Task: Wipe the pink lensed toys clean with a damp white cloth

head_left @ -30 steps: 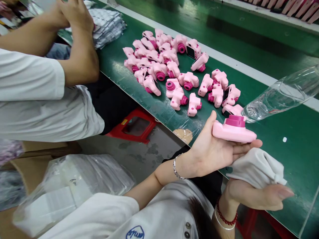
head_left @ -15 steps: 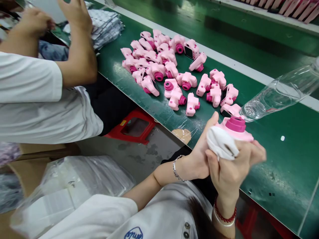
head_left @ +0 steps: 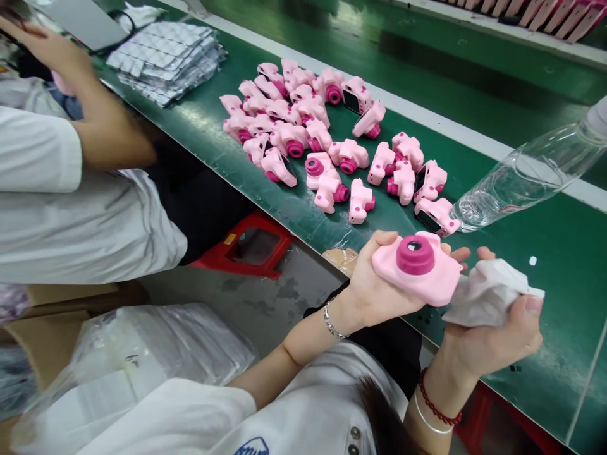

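A pink toy camera (head_left: 439, 272) rests in my left hand (head_left: 379, 294), its magenta lens facing up and my fingers passing under the body. My right hand (head_left: 497, 338) grips a crumpled white cloth (head_left: 488, 294) just to the right of that camera. On the green table (head_left: 379, 243) beyond my hands lie several more pink cameras (head_left: 348, 156), turned various ways, some with dark screens showing. The nearest one (head_left: 436, 217) touches the base of a clear plastic bottle (head_left: 526, 177).
A person's bent arm (head_left: 109, 133) is at the left, near stacked silvery packets (head_left: 165, 57). Below the table edge are a red stool (head_left: 246, 246) and a plastic-wrapped bundle (head_left: 180, 341). Pink parts (head_left: 545, 16) line a rack at the top right.
My right hand has moved off the camera to the right with the cloth, uncovering the camera's body. The co-worker's arms have shifted left, showing more of the packets.
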`<state>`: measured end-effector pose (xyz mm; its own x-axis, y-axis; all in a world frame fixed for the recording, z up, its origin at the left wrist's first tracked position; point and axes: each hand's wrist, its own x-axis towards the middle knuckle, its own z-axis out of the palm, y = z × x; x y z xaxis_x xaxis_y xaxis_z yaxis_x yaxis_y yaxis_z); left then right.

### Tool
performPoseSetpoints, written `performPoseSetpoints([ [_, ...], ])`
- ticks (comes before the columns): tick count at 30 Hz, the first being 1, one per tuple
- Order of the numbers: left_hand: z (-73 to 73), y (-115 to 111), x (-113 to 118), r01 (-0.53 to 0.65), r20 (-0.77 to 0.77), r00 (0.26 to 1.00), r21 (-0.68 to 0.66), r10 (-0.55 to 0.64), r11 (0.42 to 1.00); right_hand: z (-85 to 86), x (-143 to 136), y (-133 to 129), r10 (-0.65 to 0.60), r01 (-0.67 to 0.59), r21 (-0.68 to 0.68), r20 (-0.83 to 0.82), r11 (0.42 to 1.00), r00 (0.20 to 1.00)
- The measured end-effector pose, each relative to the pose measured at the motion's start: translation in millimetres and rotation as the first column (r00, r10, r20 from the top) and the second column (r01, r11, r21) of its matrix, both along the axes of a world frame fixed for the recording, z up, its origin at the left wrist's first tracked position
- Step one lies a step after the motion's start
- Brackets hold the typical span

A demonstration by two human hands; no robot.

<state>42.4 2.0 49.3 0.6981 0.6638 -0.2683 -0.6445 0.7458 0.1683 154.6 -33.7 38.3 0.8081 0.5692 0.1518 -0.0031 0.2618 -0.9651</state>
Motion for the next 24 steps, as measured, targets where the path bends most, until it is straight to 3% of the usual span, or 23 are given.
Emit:
performPoseSetpoints([
  [4, -18.7, 7, 0, -0.037, 0.017, 0.999, 0.122, 0.036, 0.992, 16.7, -6, -4, 0.141, -0.142, -0.004, -0.123, 0.990, 0.982],
  [8, -33.1, 14, 0, -0.007, 0.086, 0.996, 0.153, -0.006, 0.988, 18.6, -10, -9, 0.253, -0.259, -0.021, -0.146, 0.966, 0.957],
  [14, -31.6, 14, -4, 0.052, 0.052, 0.997, 0.108, -0.058, 0.993, 15.9, -16, -11, 0.297, -0.309, -0.013, -0.238, 0.951, 0.925],
  [24, -35.0, 14, -4, 0.025, 0.006, 1.000, 0.058, -0.025, 0.998, 12.8, -12, -13, 0.343, -0.358, -0.015, -0.245, 0.934, 0.907],
])
